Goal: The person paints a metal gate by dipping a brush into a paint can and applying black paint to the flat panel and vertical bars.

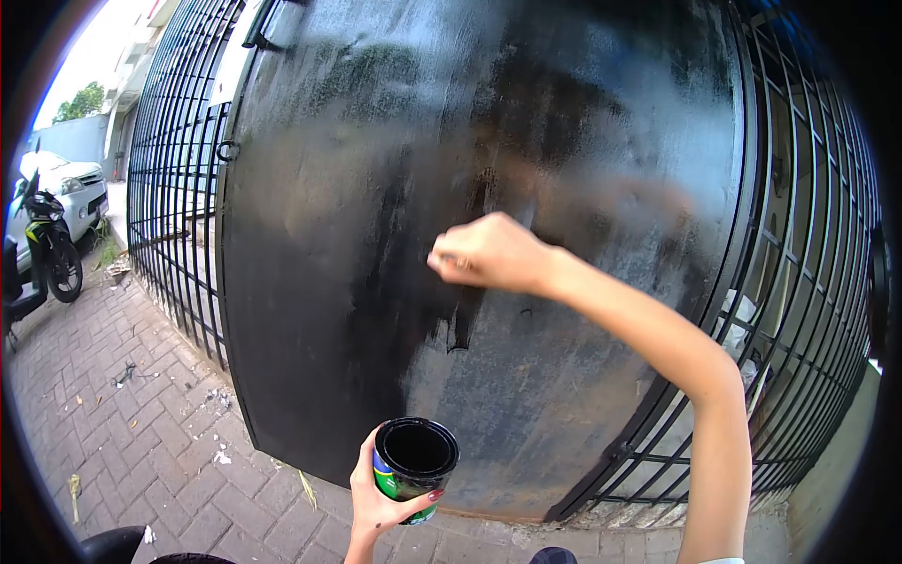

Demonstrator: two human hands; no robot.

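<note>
My left hand (376, 493) was wrapped around an open paint can (415, 470), held low and upright in front of the metal gate panel (395, 235), fingers closed on its side wall. The inside looked black. I judged the can fairly light but liable to slop if tipped, its wall stiff and perhaps slick where paint had run, so a grip round the middle of the body seemed the safest hold. My right hand (493, 254) was raised against the panel, closed into a fist on what I took for a brush handle; the brush itself was mostly hidden behind the knuckles, with a dark streak just below the fist. I would guess the handle was thin, rigid and easy to steer. The panel was glossy and dark on its left part, duller and greyer to the right. Black bars (178, 188) flanked it on both sides. A motorbike (47, 244) and a white car (70, 188) stood well apart on the left, on the brick paving (141, 414). Nothing stood between me and the panel.
</note>
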